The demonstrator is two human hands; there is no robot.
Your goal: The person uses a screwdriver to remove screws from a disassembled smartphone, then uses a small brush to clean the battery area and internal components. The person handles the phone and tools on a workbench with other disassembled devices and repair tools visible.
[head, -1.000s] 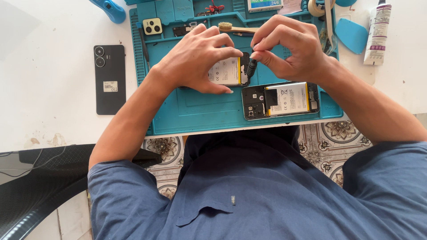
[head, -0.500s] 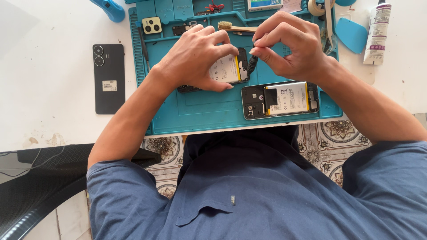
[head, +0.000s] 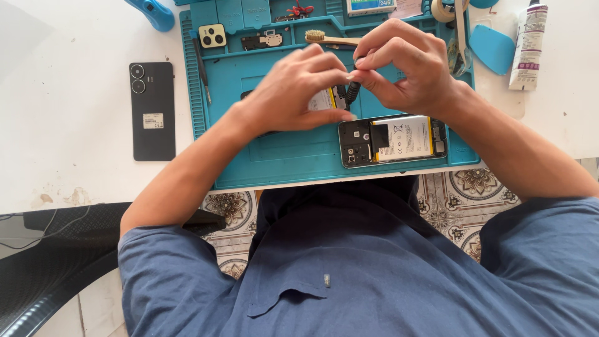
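Seen from above, mid-repair on a white counter [head: 75, 187]. At far left of the frame, lying flat and untouched: a black phone back cover [head: 152, 111], camera rings toward the top, well apart from the work. Next to it, filling the middle: a teal repair mat [head: 274, 156] with a dark screwdriver [head: 201, 67] along its left ridge and a small camera frame [head: 212, 35] in an upper tray.

At centre, pressing down: the left hand [head: 299, 93], fingers spread over a partly hidden opened phone [head: 324, 100], only a pale battery corner and dark board showing beneath. Just right of it, raised slightly above: the right hand [head: 405, 72], grip pinched together on a small dark tool [head: 353, 92] whose tip points down at the hidden phone's edge. Impossible to tell exactly what the tip touches.

Below the right hand, at lower centre-right: a second opened phone [head: 393, 140], battery up, lying near the mat's front edge. Farther right, off the mat: a blue pry card [head: 493, 47] and a white glue tube [head: 527, 47].

Best handled, by the look of it, with steady downward hold from the left, light short strokes from the pinched tool, tip kept low and away from the battery, wrist braced close to the mat.
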